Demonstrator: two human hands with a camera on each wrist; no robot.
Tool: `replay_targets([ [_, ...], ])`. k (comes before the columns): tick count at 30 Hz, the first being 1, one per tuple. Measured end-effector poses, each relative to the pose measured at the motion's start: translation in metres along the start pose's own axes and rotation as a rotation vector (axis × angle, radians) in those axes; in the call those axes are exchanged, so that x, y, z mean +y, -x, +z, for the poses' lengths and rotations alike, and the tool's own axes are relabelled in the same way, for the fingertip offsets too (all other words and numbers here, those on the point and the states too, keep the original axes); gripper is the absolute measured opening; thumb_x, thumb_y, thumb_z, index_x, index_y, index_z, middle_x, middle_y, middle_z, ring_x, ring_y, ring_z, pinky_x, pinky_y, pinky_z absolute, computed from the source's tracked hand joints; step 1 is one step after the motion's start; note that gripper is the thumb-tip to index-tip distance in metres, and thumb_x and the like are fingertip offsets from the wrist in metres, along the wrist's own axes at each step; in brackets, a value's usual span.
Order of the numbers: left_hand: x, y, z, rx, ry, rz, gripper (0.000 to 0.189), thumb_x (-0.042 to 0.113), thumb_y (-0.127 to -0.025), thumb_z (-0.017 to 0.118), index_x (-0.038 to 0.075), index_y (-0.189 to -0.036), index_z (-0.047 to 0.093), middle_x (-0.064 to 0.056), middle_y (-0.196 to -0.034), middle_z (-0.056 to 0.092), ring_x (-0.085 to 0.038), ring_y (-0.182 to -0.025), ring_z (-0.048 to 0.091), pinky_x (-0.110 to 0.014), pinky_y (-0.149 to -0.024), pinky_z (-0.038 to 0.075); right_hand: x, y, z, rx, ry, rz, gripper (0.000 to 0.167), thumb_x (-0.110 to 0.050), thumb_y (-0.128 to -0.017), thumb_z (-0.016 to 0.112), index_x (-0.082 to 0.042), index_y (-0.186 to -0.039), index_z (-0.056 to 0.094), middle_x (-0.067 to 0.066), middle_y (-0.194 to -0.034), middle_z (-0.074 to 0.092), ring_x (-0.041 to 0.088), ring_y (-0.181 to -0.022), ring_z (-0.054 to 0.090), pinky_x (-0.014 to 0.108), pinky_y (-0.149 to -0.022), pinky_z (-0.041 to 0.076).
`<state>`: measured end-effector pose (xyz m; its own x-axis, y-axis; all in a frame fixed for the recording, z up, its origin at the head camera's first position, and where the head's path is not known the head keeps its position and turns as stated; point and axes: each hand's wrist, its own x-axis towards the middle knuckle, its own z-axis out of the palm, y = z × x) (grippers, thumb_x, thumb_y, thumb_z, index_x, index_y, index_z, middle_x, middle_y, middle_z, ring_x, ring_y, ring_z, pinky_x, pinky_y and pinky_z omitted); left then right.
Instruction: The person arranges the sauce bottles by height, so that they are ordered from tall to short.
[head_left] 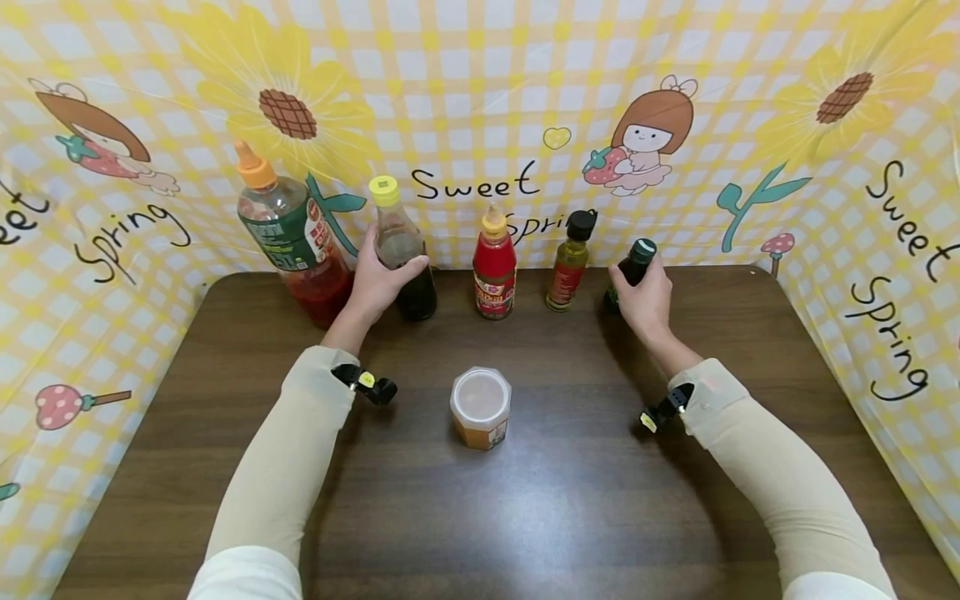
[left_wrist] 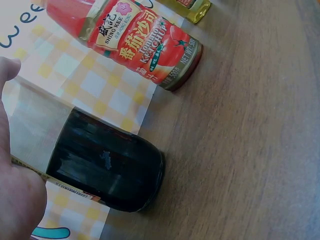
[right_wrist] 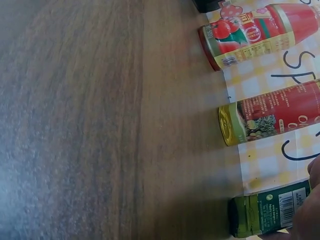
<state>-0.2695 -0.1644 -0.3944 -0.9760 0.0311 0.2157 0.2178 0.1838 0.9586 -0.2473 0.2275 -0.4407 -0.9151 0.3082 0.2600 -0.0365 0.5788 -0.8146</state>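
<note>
Dark-sauce bottle [head_left: 405, 243] stands near the far edge of the bench [head_left: 420, 508], at 11 o'clock from the lidded tub [head_left: 481, 408]. The left hand [head_left: 381, 279] curls round its upper body, thumb across the front and fingers on the 9 o'clock side, spread just to the bottle's width. Holding it there, where the glass narrows, probably gives a firm grip while the yellow cap [head_left: 384, 190] juts clear above.

At 2 o'clock from the tub, the slimmer green bottle [right_wrist: 270, 212] is pinched by the right hand [head_left: 647, 296], thumb on its 9 o'clock side, fingers on its 3 o'clock side; the smaller girth seems to call for a narrower spread. Whether either bottle bears its full weight on the bench, I cannot tell.

Between the 2 hands, the ketchup bottle [head_left: 494, 275] at 12 o'clock and the oil bottle [head_left: 567, 271] at 1 o'clock stand upright and apart, the gaps likely leaving room for fingers. Red-sauce squeeze bottle [head_left: 296, 242], large and untouched, stands at 10 o'clock. Lining these against the patterned cloth [head_left: 480, 83] presumably keeps the low tub visible in front.
</note>
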Motion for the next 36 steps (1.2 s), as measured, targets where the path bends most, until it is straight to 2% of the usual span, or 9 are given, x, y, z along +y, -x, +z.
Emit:
replay_targets([
  [4, -0.017, -0.008, -0.001, 0.005, -0.008, -0.012, 0.077, 0.012, -0.086, 0.079, 0.008, -0.150, 0.038, -0.013, -0.153, 0.038, -0.026, -0.137, 0.038, -0.048, -0.113, 0.031, 0.001, -0.002, 0.003, 0.032, 0.011, -0.004, 0.043, -0.026, -0.098, 0.068, 0.002, -0.126, 0.052, 0.025, -0.114, 0.063, 0.042, -0.108, 0.061, 0.053, -0.093, 0.048],
  [7, -0.022, -0.010, -0.001, 0.012, -0.011, -0.001, 0.078, 0.017, -0.085, 0.081, 0.012, -0.151, 0.038, -0.010, -0.152, 0.039, -0.023, -0.137, 0.038, -0.047, -0.113, 0.032, 0.003, -0.005, 0.005, 0.058, 0.034, 0.007, 0.047, -0.028, -0.097, 0.069, 0.002, -0.129, 0.052, 0.026, -0.116, 0.064, 0.043, -0.111, 0.061, 0.054, -0.095, 0.047],
  [13, -0.023, -0.009, 0.000, 0.014, 0.005, 0.030, 0.075, 0.018, -0.085, 0.081, 0.012, -0.148, 0.041, -0.009, -0.149, 0.042, -0.023, -0.133, 0.042, -0.047, -0.110, 0.034, 0.004, -0.008, 0.006, 0.077, 0.063, 0.054, 0.054, -0.034, -0.097, 0.068, -0.001, -0.136, 0.050, 0.025, -0.122, 0.063, 0.044, -0.114, 0.060, 0.057, -0.096, 0.045],
  [21, -0.022, -0.009, -0.001, 0.009, -0.003, 0.006, 0.077, 0.015, -0.086, 0.080, 0.011, -0.150, 0.039, -0.009, -0.151, 0.040, -0.024, -0.136, 0.039, -0.048, -0.112, 0.032, 0.005, -0.007, 0.008, 0.072, 0.079, 0.071, 0.058, -0.039, -0.097, 0.066, -0.003, -0.139, 0.048, 0.024, -0.125, 0.062, 0.044, -0.117, 0.059, 0.059, -0.097, 0.044],
  [25, -0.013, -0.005, -0.001, 0.004, -0.010, -0.008, 0.077, 0.012, -0.086, 0.079, 0.007, -0.150, 0.037, -0.014, -0.152, 0.038, -0.027, -0.138, 0.037, -0.049, -0.114, 0.030, 0.006, -0.007, 0.009, 0.071, 0.082, 0.070, 0.057, -0.038, -0.097, 0.067, -0.003, -0.138, 0.047, 0.024, -0.124, 0.062, 0.044, -0.118, 0.058, 0.059, -0.097, 0.044],
  [28, 0.000, 0.001, 0.000, 0.002, -0.007, -0.013, 0.074, 0.013, -0.087, 0.077, 0.007, -0.150, 0.038, -0.016, -0.152, 0.038, -0.029, -0.139, 0.037, -0.049, -0.115, 0.029, 0.006, -0.008, 0.009, 0.075, 0.084, 0.065, 0.057, -0.036, -0.097, 0.068, -0.004, -0.138, 0.047, 0.024, -0.124, 0.062, 0.045, -0.117, 0.059, 0.059, -0.097, 0.044],
  [30, 0.004, 0.003, 0.000, 0.001, -0.008, -0.018, 0.074, 0.014, -0.087, 0.077, 0.008, -0.150, 0.038, -0.015, -0.152, 0.038, -0.029, -0.139, 0.036, -0.049, -0.115, 0.029, 0.005, -0.007, 0.009, 0.073, 0.086, 0.060, 0.057, -0.035, -0.097, 0.068, -0.004, -0.139, 0.047, 0.024, -0.124, 0.062, 0.045, -0.118, 0.059, 0.059, -0.097, 0.044],
  [32, 0.000, 0.001, 0.000, 0.002, 0.001, -0.017, 0.075, 0.014, -0.087, 0.078, 0.009, -0.150, 0.038, -0.014, -0.152, 0.038, -0.028, -0.139, 0.037, -0.049, -0.115, 0.029, 0.006, -0.007, 0.008, 0.068, 0.087, 0.052, 0.058, -0.037, -0.096, 0.069, -0.004, -0.138, 0.047, 0.024, -0.123, 0.062, 0.044, -0.118, 0.058, 0.059, -0.098, 0.044],
  [36, -0.018, -0.008, -0.001, 0.010, 0.001, 0.001, 0.077, 0.012, -0.085, 0.080, 0.009, -0.150, 0.038, -0.011, -0.151, 0.040, -0.024, -0.137, 0.039, -0.048, -0.113, 0.031, 0.008, -0.006, 0.006, 0.035, 0.082, 0.024, 0.061, -0.039, -0.094, 0.072, -0.003, -0.135, 0.045, 0.022, -0.121, 0.061, 0.042, -0.116, 0.059, 0.057, -0.096, 0.045],
])
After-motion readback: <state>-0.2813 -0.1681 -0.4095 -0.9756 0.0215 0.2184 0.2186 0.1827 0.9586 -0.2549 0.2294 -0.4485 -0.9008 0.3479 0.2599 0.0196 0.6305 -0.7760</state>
